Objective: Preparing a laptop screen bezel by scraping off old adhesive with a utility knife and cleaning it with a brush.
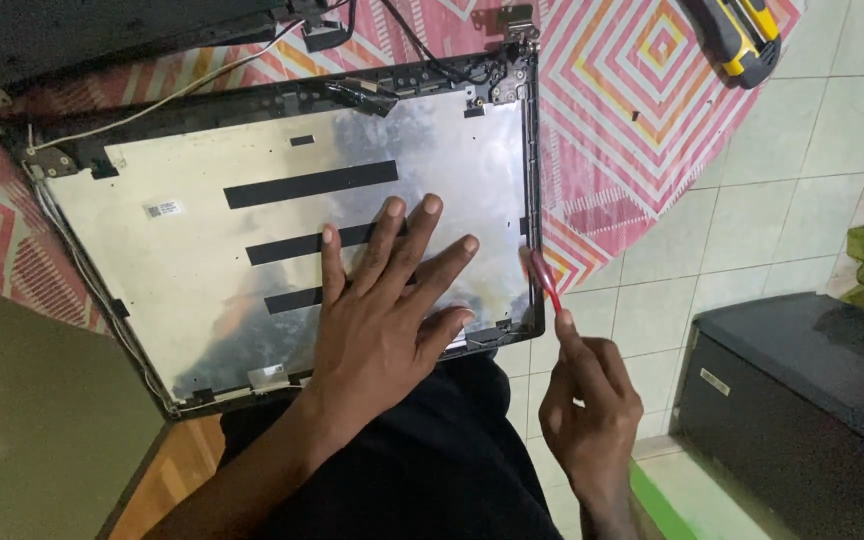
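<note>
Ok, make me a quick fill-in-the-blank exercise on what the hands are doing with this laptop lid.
1. The left hand lies flat, fingers spread, on the silvery ____ of the laptop lid.
2. The right hand holds a thin ____ tool at the lid's edge.
3. Three ____ strips cross the panel.
4. A yellow and black tool lies on the patterned ____.

Missing words: panel; red; black; cloth

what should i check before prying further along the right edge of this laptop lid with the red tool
1. Left hand flat on the silver lid panel, steadying it: ok.
2. Right hand gripping the red pry tool: ok.
3. Tool tip seated at the black frame: cannot tell.
4. Hinge cables away from the tool: ok.
5. Lid fully supported by the patterned cloth: not ok, its near edge overhangs the lap.
</note>
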